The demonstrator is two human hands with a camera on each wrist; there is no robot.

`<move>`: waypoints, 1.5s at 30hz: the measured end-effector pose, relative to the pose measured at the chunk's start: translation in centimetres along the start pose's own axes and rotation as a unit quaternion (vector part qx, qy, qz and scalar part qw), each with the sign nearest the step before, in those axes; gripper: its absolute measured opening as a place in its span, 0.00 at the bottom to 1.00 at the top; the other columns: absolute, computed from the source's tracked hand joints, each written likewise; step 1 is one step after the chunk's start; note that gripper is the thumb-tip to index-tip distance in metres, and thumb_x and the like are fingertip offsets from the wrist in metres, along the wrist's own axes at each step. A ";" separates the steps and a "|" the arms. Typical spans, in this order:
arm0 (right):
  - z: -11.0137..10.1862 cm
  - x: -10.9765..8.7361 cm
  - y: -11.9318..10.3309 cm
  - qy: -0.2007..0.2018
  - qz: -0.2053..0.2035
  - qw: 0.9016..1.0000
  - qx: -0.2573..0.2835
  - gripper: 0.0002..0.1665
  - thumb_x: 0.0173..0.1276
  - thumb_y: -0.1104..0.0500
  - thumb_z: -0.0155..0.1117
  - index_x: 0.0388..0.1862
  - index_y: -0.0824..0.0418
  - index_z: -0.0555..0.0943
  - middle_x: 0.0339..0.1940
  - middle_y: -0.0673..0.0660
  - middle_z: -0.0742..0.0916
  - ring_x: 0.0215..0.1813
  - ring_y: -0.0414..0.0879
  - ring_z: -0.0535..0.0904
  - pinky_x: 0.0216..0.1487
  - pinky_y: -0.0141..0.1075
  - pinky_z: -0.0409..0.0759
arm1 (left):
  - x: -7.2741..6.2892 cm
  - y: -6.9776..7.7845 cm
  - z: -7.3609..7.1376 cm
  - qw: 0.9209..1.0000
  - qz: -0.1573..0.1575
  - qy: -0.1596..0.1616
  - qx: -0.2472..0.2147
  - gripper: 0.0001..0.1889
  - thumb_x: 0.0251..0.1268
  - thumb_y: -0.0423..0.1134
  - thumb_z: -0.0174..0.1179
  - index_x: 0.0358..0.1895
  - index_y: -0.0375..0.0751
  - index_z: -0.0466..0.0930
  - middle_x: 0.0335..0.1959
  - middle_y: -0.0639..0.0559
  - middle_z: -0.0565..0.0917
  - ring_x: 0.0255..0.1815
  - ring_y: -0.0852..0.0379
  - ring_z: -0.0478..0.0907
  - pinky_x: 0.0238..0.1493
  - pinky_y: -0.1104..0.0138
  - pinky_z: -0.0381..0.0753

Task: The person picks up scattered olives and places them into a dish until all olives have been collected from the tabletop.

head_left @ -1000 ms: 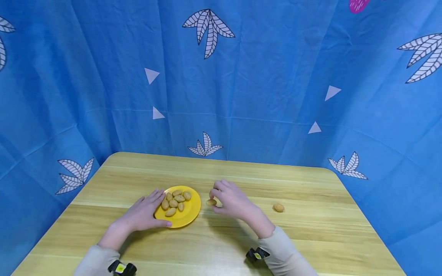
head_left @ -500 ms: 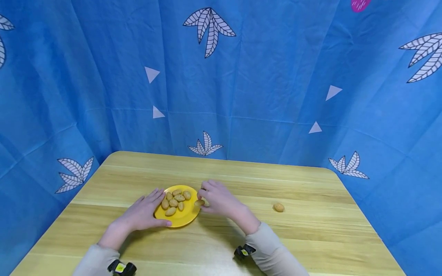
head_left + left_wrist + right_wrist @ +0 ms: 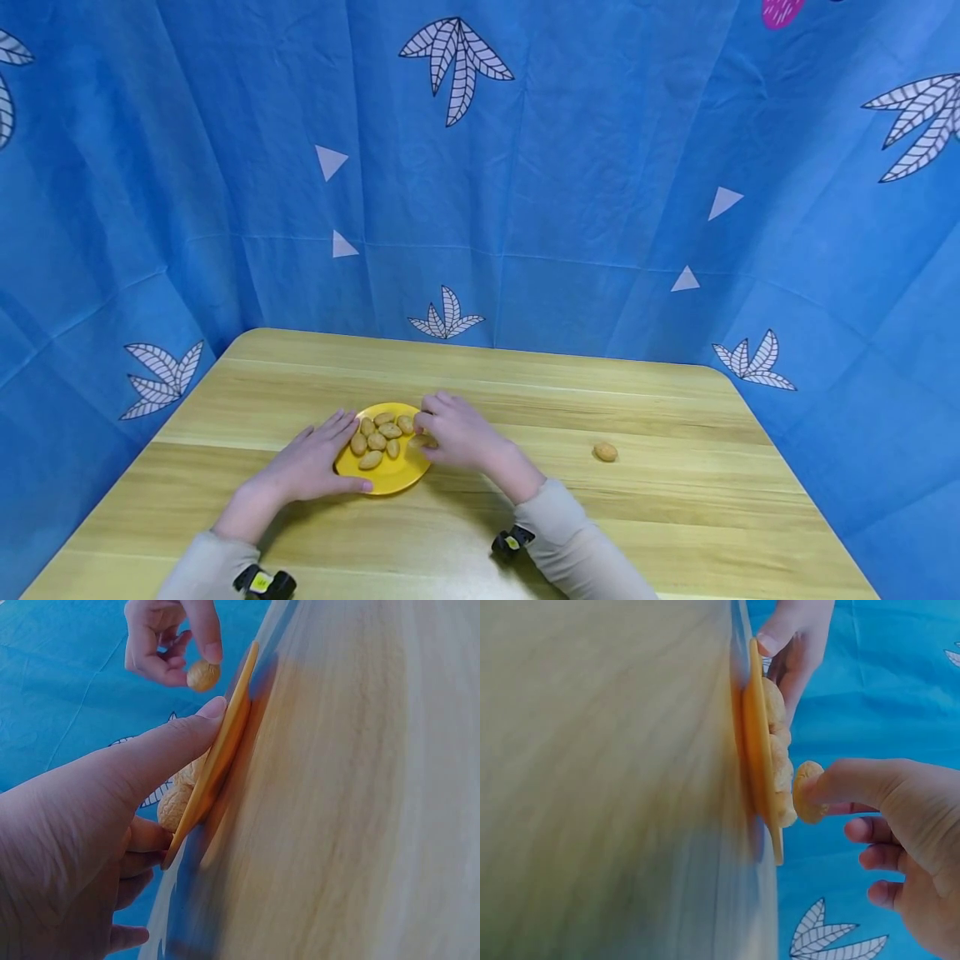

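A round yellow plate rests on the wooden table and bears several small, oval, tan pieces, wrinkled like nuts. My left hand rests against the plate's left side, thumb at the near rim and fingers mostly straight along the far side. Over the plate's right part, my right hand pinches one more tan nut-like piece between thumb and forefinger. The right wrist view shows that piece slightly above the plate, close to the others; its remaining fingers curl loosely.
One lone tan piece lies on the table to the right of the hands. A blue patterned curtain hangs behind the table and along both sides. Each wrist carries a small black camera.
My right hand has moved left, carrying the pinched nut-like piece from beside the plate to over its right part. My left hand and the plate stay where they were.
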State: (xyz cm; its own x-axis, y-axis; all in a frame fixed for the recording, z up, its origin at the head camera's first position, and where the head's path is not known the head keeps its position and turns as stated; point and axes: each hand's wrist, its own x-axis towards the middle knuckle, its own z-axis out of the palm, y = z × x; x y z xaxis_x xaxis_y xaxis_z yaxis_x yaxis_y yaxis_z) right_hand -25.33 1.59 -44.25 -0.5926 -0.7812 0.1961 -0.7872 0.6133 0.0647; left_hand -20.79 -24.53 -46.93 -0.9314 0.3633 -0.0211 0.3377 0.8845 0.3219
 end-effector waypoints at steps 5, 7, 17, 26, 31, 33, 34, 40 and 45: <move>0.4 0.5 -0.2 -0.014 0.007 1.000 0.010 0.11 0.63 0.47 0.69 0.40 0.50 0.81 0.37 0.44 0.75 0.41 0.39 0.66 0.44 0.29 0.69 | -0.1 0.0 0.0 1.000 0.004 0.004 -0.001 0.59 0.47 0.74 0.61 0.74 0.32 0.57 0.76 0.35 0.58 0.77 0.35 0.53 0.71 0.34 0.55; 0.5 0.7 -0.3 -0.020 0.011 1.000 0.015 0.11 0.63 0.48 0.68 0.39 0.50 0.80 0.37 0.45 0.74 0.41 0.39 0.65 0.44 0.29 0.68 | 0.0 -0.1 0.0 1.000 0.004 0.005 0.000 0.59 0.47 0.74 0.61 0.74 0.32 0.57 0.76 0.35 0.58 0.77 0.35 0.53 0.70 0.35 0.55; 0.9 1.2 -0.6 -0.025 0.022 0.999 0.012 0.10 0.61 0.50 0.70 0.35 0.51 0.79 0.34 0.45 0.72 0.39 0.40 0.64 0.40 0.30 0.64 | 0.0 0.0 -0.1 1.000 0.003 0.001 -0.002 0.59 0.47 0.74 0.61 0.74 0.32 0.57 0.76 0.34 0.57 0.77 0.35 0.53 0.71 0.34 0.55; 1.1 1.5 -0.9 -0.023 0.020 1.000 0.004 0.10 0.61 0.52 0.70 0.34 0.51 0.78 0.33 0.46 0.71 0.38 0.41 0.64 0.39 0.30 0.62 | 0.1 -0.1 -0.1 1.000 0.006 0.002 0.003 0.59 0.48 0.75 0.60 0.74 0.32 0.57 0.76 0.34 0.57 0.78 0.35 0.53 0.71 0.35 0.55; 1.4 1.7 -1.0 -0.025 0.017 1.000 -0.004 0.08 0.63 0.53 0.69 0.36 0.50 0.79 0.34 0.45 0.72 0.39 0.40 0.64 0.38 0.29 0.63 | -0.1 -0.1 -0.1 1.000 0.006 0.000 0.002 0.59 0.47 0.75 0.60 0.74 0.32 0.57 0.76 0.34 0.57 0.78 0.35 0.53 0.71 0.34 0.55; 1.5 1.7 -1.0 -0.023 0.015 1.000 -0.004 0.07 0.63 0.53 0.69 0.38 0.50 0.79 0.35 0.46 0.73 0.39 0.40 0.65 0.38 0.29 0.64 | -0.2 -0.1 -0.1 1.000 0.005 -0.002 0.002 0.59 0.47 0.75 0.61 0.74 0.32 0.57 0.76 0.34 0.57 0.78 0.35 0.53 0.71 0.34 0.55; 1.5 1.8 -1.0 -0.022 0.015 1.000 -0.003 0.07 0.63 0.54 0.69 0.38 0.50 0.79 0.35 0.46 0.73 0.39 0.40 0.65 0.38 0.29 0.64 | -0.2 -0.1 -0.1 1.000 0.005 -0.002 0.002 0.59 0.47 0.75 0.61 0.74 0.32 0.57 0.76 0.34 0.57 0.77 0.35 0.53 0.71 0.34 0.55; 1.4 1.9 -1.1 -0.017 0.018 1.000 -0.007 0.06 0.64 0.54 0.68 0.39 0.50 0.81 0.35 0.46 0.74 0.40 0.41 0.66 0.40 0.30 0.68 | -0.2 0.0 -0.2 1.000 0.006 -0.005 -0.003 0.59 0.48 0.74 0.61 0.74 0.32 0.57 0.76 0.34 0.57 0.77 0.35 0.53 0.70 0.34 0.55; 1.2 2.1 -1.2 -0.018 0.018 1.000 -0.010 0.06 0.65 0.55 0.67 0.39 0.50 0.80 0.36 0.46 0.75 0.40 0.41 0.66 0.40 0.30 0.69 | -0.2 0.0 -0.3 1.000 0.007 -0.003 0.000 0.59 0.48 0.75 0.60 0.74 0.32 0.57 0.76 0.34 0.57 0.78 0.35 0.53 0.70 0.34 0.55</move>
State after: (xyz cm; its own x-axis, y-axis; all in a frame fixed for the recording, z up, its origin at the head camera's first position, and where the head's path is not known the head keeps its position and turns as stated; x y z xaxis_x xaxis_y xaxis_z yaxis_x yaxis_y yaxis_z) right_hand -25.80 -0.95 -45.07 -0.6274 -0.7615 0.1627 -0.7613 0.6437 0.0772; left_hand -20.63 -24.66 -46.66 -0.9261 0.3765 -0.0220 0.3501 0.8799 0.3213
